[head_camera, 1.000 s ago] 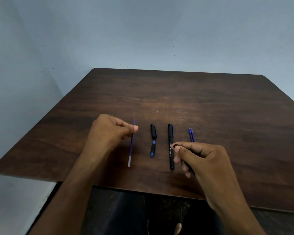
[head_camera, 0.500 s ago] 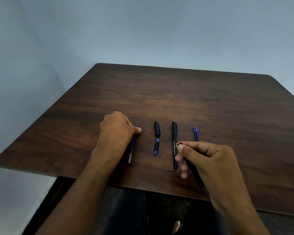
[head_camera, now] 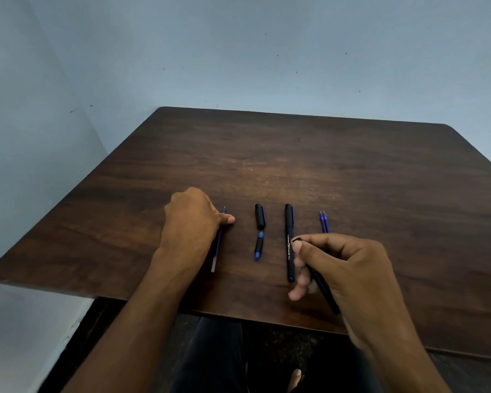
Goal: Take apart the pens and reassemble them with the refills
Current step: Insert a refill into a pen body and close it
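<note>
While the left hand (head_camera: 192, 222) rests curled over a refill (head_camera: 216, 251) on the surface (head_camera: 380, 180), the right hand's (head_camera: 349, 268) grip holds a black barrel (head_camera: 323, 290).

I am seeing a thin blue refill with a pale rear end (head_camera: 216, 251) lying lengthwise toward the desk's near edge, partly covered. Right of it, a short black pen cap (head_camera: 260, 216) is lying in line with a small black grip section with blue ends (head_camera: 258, 246). Further right, a whole black capped pen with white lettering (head_camera: 289, 242) is resting lengthwise. An empty black pen barrel (head_camera: 322, 285) is tilting above the near edge. Two blue spare refills (head_camera: 323, 222) are lying side by side.
</note>
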